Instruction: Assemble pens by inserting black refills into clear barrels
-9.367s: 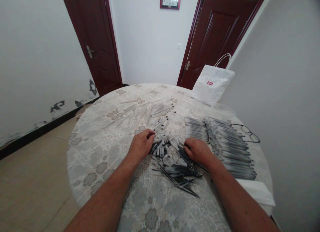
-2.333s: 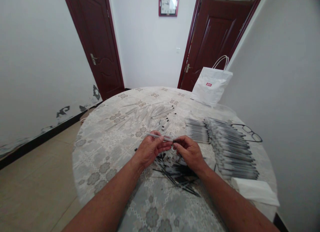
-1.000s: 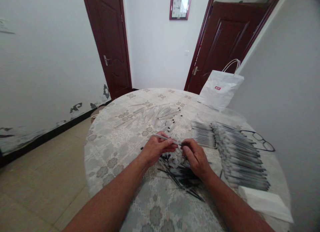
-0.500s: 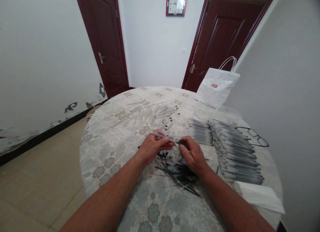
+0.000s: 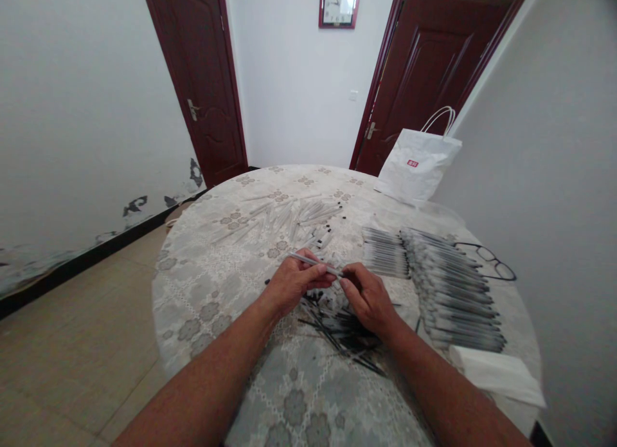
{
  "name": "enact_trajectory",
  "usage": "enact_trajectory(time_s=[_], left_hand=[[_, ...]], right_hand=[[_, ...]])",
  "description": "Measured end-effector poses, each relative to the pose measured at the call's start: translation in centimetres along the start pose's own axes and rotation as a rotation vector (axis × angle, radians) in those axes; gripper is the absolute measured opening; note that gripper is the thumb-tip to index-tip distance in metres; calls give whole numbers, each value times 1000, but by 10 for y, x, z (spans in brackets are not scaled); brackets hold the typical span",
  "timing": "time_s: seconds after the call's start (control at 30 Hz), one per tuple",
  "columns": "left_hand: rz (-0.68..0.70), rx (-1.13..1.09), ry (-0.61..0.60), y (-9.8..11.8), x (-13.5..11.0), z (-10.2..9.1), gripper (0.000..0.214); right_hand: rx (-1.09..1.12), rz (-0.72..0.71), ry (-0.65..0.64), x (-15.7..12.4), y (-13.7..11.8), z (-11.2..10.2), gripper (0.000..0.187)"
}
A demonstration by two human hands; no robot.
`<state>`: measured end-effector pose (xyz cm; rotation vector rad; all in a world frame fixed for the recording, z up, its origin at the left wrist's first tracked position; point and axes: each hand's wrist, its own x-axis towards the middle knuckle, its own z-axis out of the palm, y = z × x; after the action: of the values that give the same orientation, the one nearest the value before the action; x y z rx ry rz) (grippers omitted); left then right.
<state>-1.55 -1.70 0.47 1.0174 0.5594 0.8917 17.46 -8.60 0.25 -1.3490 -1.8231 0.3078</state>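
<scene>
My left hand [image 5: 295, 281] is closed around a slim, pale pen barrel [image 5: 308, 260], which slants down to the right. At its right end, the fingers of my right hand [image 5: 367, 297] pinch the tip; any small part between them is hidden. Below both hands lies a loose pile of thin black refills [image 5: 344, 337]. Small black and clear pieces [image 5: 315, 298] are scattered beside my left fingers. Farther back, clear pen barrels [image 5: 294, 215] lie spread over the cloth.
Assembled-looking pens are laid in a stacked row [image 5: 456, 292] at the right, with a smaller row [image 5: 385, 251] beside it. Eyeglasses [image 5: 494, 260], a folded white cloth or tissue [image 5: 496, 373] and a white paper bag [image 5: 419, 167] occupy the right side of the round table [image 5: 193, 292].
My right fingers have closed in slightly on the pen's right end. The left hand keeps its grip, and the view has shifted a little.
</scene>
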Motion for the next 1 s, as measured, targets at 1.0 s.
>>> enact_trajectory(time_s=[1.0], left_hand=[[460, 1482, 16, 1, 2, -33, 25]], right_hand=[[-274, -82, 230, 10, 38, -19, 21]])
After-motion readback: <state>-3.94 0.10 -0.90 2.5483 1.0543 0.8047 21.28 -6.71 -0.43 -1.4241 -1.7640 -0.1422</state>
